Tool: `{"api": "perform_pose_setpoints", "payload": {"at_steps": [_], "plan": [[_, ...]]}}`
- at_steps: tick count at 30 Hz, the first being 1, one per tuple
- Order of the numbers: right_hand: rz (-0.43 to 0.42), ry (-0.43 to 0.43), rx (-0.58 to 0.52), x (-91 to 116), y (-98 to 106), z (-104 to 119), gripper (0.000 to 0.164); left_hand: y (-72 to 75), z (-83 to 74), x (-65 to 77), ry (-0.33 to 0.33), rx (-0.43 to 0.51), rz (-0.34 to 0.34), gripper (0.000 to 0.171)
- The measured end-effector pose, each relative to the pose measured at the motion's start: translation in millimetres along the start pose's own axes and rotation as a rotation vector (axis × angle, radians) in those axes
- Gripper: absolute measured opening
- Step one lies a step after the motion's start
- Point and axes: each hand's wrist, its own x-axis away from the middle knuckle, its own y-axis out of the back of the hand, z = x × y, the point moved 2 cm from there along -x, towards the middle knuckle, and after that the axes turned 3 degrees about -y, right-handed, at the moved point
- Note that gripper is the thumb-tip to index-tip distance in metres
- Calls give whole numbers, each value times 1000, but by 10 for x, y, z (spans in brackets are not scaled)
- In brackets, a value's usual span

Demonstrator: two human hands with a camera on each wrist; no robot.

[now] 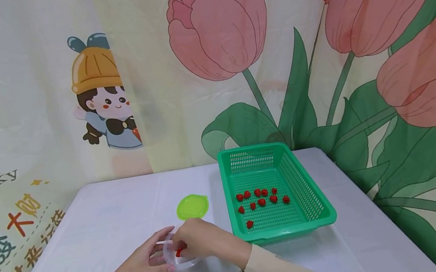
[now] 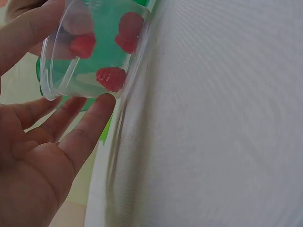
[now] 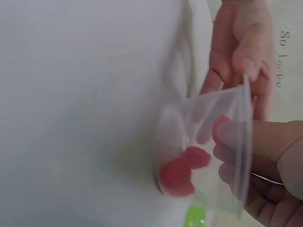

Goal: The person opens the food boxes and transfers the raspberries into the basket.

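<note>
A clear plastic cup (image 1: 186, 266) stands on the white table, with my left hand (image 1: 141, 261) around its left side, thumb and fingers at its wall and rim. My right hand (image 1: 204, 238) reaches inside the cup's mouth from the right. Between its thumb and fingertips it pinches a raspberry (image 3: 221, 129), seen through the clear wall in the right wrist view. Lower in the cup lie other red raspberries (image 3: 177, 177), one of them (image 2: 111, 79) close to the left fingertip in the left wrist view.
A green plastic basket (image 1: 309, 222) with several raspberries (image 1: 261, 202) scattered on its mesh floor stands to the right. Behind the cup lies a lime-green round lid (image 1: 192, 206). The white-covered table (image 1: 130, 205) backs onto a printed curtain (image 1: 158, 93).
</note>
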Motion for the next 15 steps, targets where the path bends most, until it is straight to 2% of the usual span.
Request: {"api": "perform_pose_setpoints", "payload": {"at_steps": [4, 7, 15], "plan": [[-29, -24, -68, 135, 215, -77, 8, -2, 2, -2, -30, -2, -1, 88], [-56, -48, -111, 251, 376, -179, 8, -7, -11, -1, -23, 0, -4, 88], [-144, -116, -194, 625, 733, -559, 9, -19, -28, 16, -23, -24, -16, 88]]}}
